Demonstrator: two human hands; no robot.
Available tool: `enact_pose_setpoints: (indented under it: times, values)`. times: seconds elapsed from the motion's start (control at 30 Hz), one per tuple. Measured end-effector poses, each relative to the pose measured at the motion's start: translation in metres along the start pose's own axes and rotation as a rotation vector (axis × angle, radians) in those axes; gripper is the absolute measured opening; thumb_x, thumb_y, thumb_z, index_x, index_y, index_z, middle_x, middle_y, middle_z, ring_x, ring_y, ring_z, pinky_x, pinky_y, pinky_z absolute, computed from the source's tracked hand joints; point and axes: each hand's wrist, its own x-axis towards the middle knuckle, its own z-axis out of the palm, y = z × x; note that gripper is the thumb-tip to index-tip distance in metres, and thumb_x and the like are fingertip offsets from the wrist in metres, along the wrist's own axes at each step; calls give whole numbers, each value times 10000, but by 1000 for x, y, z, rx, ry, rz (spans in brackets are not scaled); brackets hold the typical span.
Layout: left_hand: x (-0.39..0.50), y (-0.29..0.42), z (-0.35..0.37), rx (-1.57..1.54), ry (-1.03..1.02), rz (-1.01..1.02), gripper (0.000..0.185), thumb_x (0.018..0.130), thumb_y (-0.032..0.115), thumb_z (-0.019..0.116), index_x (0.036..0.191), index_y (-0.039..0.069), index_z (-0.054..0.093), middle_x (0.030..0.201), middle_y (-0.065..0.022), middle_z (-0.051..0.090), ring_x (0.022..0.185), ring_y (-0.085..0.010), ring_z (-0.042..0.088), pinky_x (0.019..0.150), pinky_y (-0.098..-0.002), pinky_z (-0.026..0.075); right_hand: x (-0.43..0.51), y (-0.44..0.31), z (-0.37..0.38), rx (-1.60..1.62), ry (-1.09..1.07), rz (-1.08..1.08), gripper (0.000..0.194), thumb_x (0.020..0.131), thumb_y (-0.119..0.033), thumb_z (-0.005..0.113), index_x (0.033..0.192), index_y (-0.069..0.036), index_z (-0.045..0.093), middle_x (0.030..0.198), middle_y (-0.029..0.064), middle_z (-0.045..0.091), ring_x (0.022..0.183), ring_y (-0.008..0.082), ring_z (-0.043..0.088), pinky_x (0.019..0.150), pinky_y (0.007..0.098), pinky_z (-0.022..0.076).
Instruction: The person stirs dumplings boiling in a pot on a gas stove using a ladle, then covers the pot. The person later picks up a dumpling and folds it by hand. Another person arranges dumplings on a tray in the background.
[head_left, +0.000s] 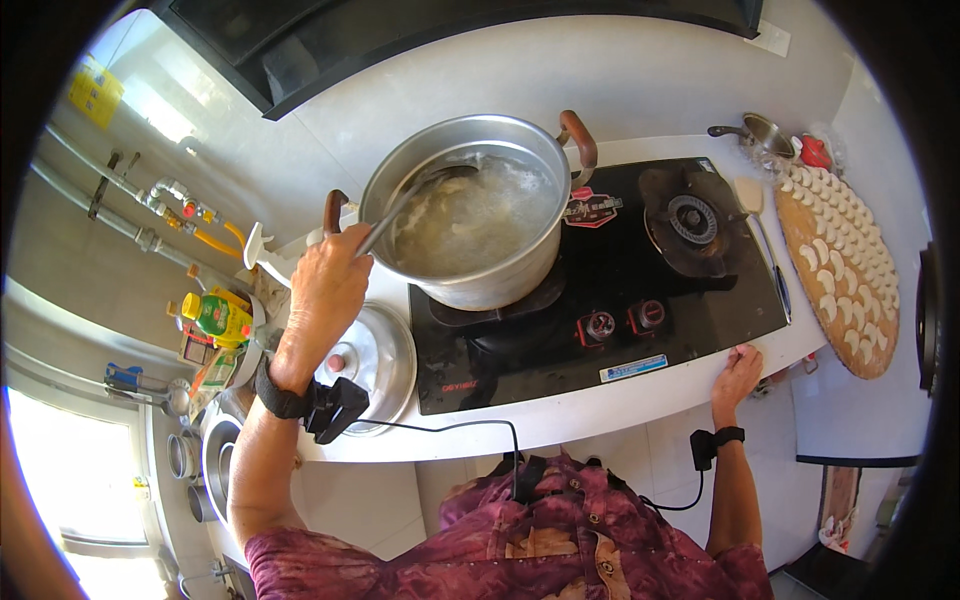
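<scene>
My left hand (330, 277) is closed around the handle of a metal ladle (397, 208), at the left side of a large aluminium pot (491, 289). The ladle's bowl dips into cloudy, bubbling water (480, 217), where pale shapes show faintly. The pot stands on the left burner of a black glass gas hob (517, 360). Down at the counter's front edge, right of the hob, rests my right hand (737, 371), fingers curled, with no object visible in it. A round aluminium lid (386, 352) lies on the counter beside my left forearm.
An oval wooden board (810, 300) with rows of dumplings (840, 217) is at the right. Between it and the hob lies a spatula (765, 232); a small saucepan (766, 135) stands behind. The right burner (691, 219) holds no pot. Bottles (217, 319) and gas pipes (112, 210) are left.
</scene>
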Motion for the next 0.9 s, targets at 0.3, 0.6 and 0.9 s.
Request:
enact_pose_setpoints:
  times: [0.3,0.6,0.9]
  values:
    - [-3,-4,8,-11,2,0,336,819,127,597,1135,31,657,892,-259,652,889,-421,640,780,-469,484,-1,0,-1,-4,-21,2,128,883,-68,606,972,-83,515,960,111,535,932,345,526,803,462,396]
    - [2,-11,4,14,-92,-124,312,823,135,591,1079,-30,659,854,-269,647,790,-393,654,728,-461,495,-1,5,1,1,-23,-18,161,875,-51,609,1003,-88,520,964,108,541,936,342,529,802,456,404]
    - [5,4,-1,585,-103,209,154,817,30,512,891,-72,602,797,-268,663,783,-428,671,675,-499,534,0,0,-1,6,-12,-13,158,860,-34,598,983,-93,518,942,97,538,923,327,533,802,451,405]
